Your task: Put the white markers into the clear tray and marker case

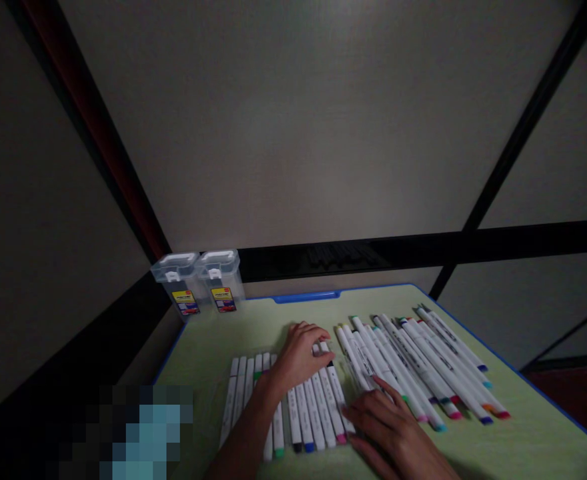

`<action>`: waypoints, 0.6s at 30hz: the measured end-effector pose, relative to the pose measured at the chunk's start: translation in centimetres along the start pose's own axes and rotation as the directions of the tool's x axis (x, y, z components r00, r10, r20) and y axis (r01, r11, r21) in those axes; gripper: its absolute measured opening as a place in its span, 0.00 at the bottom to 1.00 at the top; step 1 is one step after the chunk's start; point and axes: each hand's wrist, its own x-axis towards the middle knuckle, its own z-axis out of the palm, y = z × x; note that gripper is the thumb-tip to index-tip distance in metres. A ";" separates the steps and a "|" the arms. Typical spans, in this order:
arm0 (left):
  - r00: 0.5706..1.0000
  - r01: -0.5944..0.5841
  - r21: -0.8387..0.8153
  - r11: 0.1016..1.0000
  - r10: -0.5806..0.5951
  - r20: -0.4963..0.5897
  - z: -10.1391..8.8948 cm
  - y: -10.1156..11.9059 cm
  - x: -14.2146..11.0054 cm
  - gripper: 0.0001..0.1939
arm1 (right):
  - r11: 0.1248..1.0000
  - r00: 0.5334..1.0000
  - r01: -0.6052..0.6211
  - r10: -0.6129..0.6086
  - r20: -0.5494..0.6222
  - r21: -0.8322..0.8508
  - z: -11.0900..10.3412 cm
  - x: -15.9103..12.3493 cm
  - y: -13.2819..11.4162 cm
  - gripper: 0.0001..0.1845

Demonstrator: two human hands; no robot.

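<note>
White markers with coloured ends lie in two groups on a pale green table (263,333). My left hand (298,357) reaches across the left row, with its fingers curled round the far end of the row's rightmost marker (337,395). At that marker's near end is my right hand (391,423), its thumb and fingers bent about it and its index finger stretched toward the right-hand group. The left forearm hides part of the left row of markers (238,397). To the right, the looser group of markers (413,363) lies slanted, some overlapping.
Two clear plastic boxes with lids, one on the left (183,287) and one beside it (223,283), stand at the table's far left corner. A blue handle strip (307,297) lines the far edge. Behind rises a pale panelled wall (313,147).
</note>
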 end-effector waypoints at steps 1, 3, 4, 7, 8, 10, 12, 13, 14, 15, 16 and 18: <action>1.000 0.003 0.000 1.000 -0.003 0.005 0.0 0.0 0.0 0.13 | 1.000 1.000 -0.007 0.007 -0.009 -0.003 0.0 0.0 0.0 0.15; 1.000 0.006 -0.003 1.000 -0.006 0.004 -0.1 0.0 -0.1 0.18 | 1.000 0.999 -0.025 0.025 -0.030 -0.005 0.1 -0.2 0.0 0.16; 1.000 0.009 0.000 1.000 -0.009 -0.003 -0.2 0.0 -0.1 0.20 | 0.999 0.999 -0.033 0.033 -0.034 -0.009 0.2 -0.3 0.0 0.17; 0.999 0.038 0.032 0.999 -0.037 -0.033 -0.4 0.0 -0.2 0.26 | 0.998 0.999 -0.034 0.033 -0.033 -0.044 0.5 -0.6 0.1 0.22; 0.998 0.054 0.046 0.997 -0.053 -0.032 -0.5 0.0 -0.2 0.26 | 0.998 0.999 -0.032 0.031 -0.028 -0.056 0.7 -0.7 0.2 0.23; 0.996 0.090 0.074 0.993 -0.089 -0.009 -0.6 0.0 -0.3 0.26 | 0.997 0.999 -0.031 0.030 -0.022 -0.070 0.9 -0.9 0.3 0.25; 0.993 0.114 0.093 0.989 -0.117 0.024 -0.7 -0.1 -0.2 0.25 | 0.996 0.999 -0.035 0.033 -0.020 -0.080 1.1 -1.0 0.5 0.26; 0.992 0.120 0.099 0.988 -0.124 0.035 -0.7 -0.1 -0.2 0.24 | 0.995 0.999 -0.037 0.036 -0.019 -0.088 1.2 -1.0 0.5 0.26; 0.991 0.121 0.102 0.987 -0.126 0.041 -0.6 -0.1 -0.2 0.24 | 0.994 0.999 -0.038 0.037 -0.018 -0.101 1.3 -1.0 0.5 0.26; 0.991 0.120 0.104 0.987 -0.126 0.046 -0.6 -0.2 -0.2 0.23 | 0.992 0.999 -0.038 0.036 -0.018 -0.117 1.4 -1.0 0.6 0.26; 0.991 0.117 0.106 0.987 -0.122 0.048 -0.6 -0.2 -0.2 0.22 | 0.990 0.999 -0.035 0.033 -0.017 -0.133 1.4 -1.1 0.6 0.25; 0.992 0.108 0.114 0.988 -0.115 0.052 -0.5 -0.3 -0.2 0.19 | 0.986 1.000 -0.029 0.026 -0.016 -0.163 1.5 -1.1 0.6 0.24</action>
